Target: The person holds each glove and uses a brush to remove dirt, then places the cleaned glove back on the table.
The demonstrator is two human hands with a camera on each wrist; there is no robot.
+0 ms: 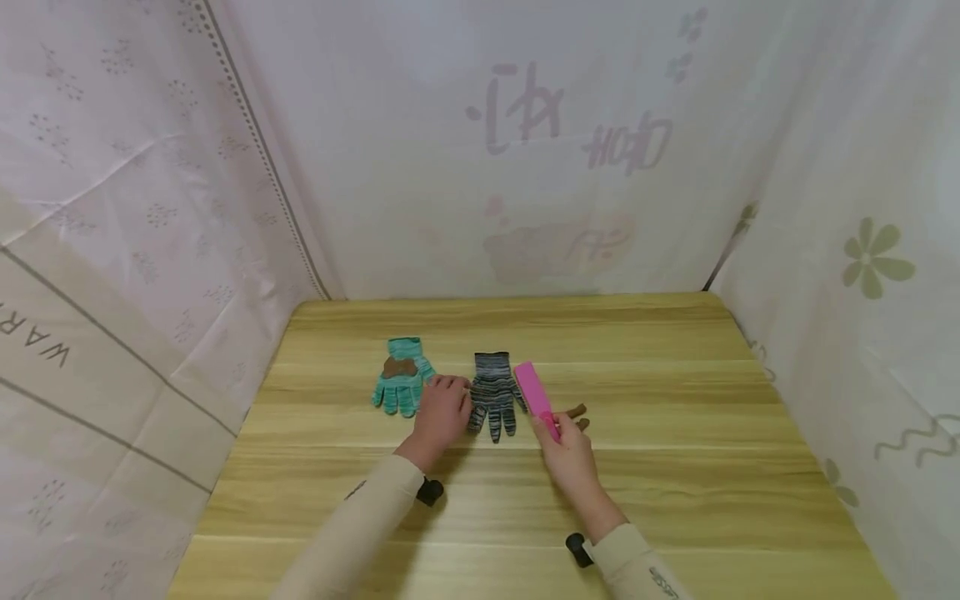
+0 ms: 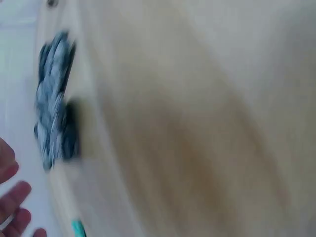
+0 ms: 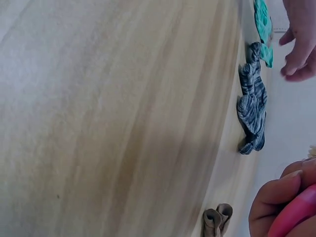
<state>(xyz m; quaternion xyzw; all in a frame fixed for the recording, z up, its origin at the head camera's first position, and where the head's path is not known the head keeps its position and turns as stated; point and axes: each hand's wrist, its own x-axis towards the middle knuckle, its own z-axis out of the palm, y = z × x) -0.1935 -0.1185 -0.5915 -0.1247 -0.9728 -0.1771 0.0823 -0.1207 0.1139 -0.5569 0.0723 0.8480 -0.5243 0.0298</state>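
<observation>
My right hand (image 1: pixel 570 462) grips the handle of a pink brush (image 1: pixel 534 390), its flat head pointing up and left; pale bristles (image 3: pixel 312 151) show at the right wrist view's edge. Left of the brush, a grey-and-black striped knit glove (image 1: pixel 494 393) lies flat with its fingers toward me. My left hand (image 1: pixel 444 410) hovers between it and a teal knit glove (image 1: pixel 403 392), fingers loosely bent and holding nothing. On the teal glove sits a brown, bow-shaped patch (image 1: pixel 400 367); whether it is loose or attached I cannot tell.
Beside my right hand lies a brown item with two rolled, tube-like ends (image 3: pixel 217 220), partly hidden by that hand in the head view. The wood-grain table (image 1: pixel 495 533) meets hanging printed cloth (image 1: pixel 450 208) at the back and both sides.
</observation>
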